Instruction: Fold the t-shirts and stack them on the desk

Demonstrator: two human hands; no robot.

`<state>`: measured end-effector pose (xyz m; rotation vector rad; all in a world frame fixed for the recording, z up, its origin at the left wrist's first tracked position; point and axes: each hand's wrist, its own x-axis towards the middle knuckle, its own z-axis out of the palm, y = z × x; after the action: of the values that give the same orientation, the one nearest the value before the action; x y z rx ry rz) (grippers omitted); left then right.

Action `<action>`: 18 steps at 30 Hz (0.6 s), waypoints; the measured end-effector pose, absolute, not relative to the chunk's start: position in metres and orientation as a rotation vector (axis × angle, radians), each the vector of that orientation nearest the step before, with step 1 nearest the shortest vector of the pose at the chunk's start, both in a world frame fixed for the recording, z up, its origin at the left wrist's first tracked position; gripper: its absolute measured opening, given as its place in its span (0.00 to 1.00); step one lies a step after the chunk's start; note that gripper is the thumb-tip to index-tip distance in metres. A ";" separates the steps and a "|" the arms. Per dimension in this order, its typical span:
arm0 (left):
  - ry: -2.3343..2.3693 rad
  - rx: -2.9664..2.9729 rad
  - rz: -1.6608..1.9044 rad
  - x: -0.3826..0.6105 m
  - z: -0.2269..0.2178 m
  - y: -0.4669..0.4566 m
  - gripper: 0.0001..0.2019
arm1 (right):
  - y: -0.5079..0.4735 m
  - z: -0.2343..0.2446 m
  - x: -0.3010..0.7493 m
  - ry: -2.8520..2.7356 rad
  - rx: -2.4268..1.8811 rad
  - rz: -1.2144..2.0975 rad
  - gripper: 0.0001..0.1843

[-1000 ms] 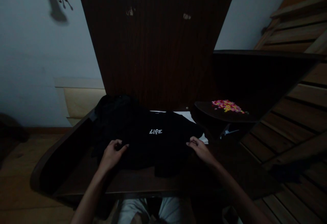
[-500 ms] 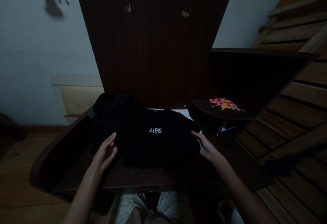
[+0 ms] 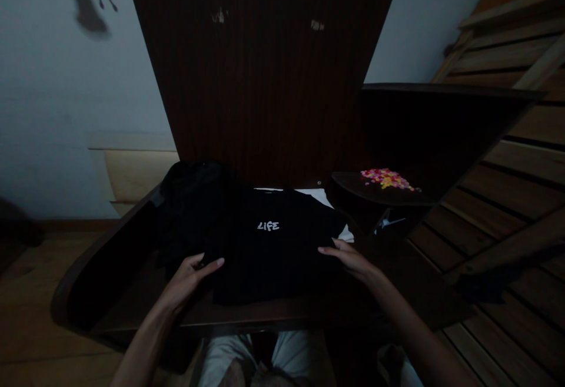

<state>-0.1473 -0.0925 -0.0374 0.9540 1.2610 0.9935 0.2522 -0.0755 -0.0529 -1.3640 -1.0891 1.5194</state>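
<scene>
A black shirt (image 3: 273, 251) with the white word LIFE on it lies folded on a dark wooden table (image 3: 132, 304). My left hand (image 3: 188, 278) rests at the shirt's left edge, fingers stretched toward the cloth and thumb over it. My right hand (image 3: 351, 259) lies flat on the shirt's right edge with fingers extended. A white garment (image 3: 324, 200) peeks out from under the shirt at the back right.
A heap of dark clothes (image 3: 189, 210) sits on the table's back left. A small dark shelf with colourful small pieces (image 3: 386, 179) stands at the right. A dark wooden panel (image 3: 265, 69) rises behind. Wooden slats (image 3: 507, 187) run along the right.
Both hands lifted off the shirt's sides and opened half a second ago, then came back down onto its left and right edges. The shirt's lower edge now lies straighter.
</scene>
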 end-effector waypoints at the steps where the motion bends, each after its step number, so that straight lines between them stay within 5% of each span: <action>1: 1.253 0.938 1.034 -0.146 -0.036 -0.091 0.21 | -0.075 -0.052 0.250 -1.041 -1.348 1.473 0.20; 10: 1.046 0.605 1.421 -0.139 -0.014 -0.068 0.26 | -0.059 -0.014 0.238 -0.878 -1.157 1.407 0.18; 18: 1.100 1.233 1.181 -0.143 -0.018 -0.075 0.58 | -0.055 -0.001 0.260 -1.387 -1.204 1.435 0.43</action>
<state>-0.1427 -0.0747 -0.0182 1.2329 1.1005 1.1806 0.2596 -0.0551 -0.0009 -1.2039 -1.3870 1.4354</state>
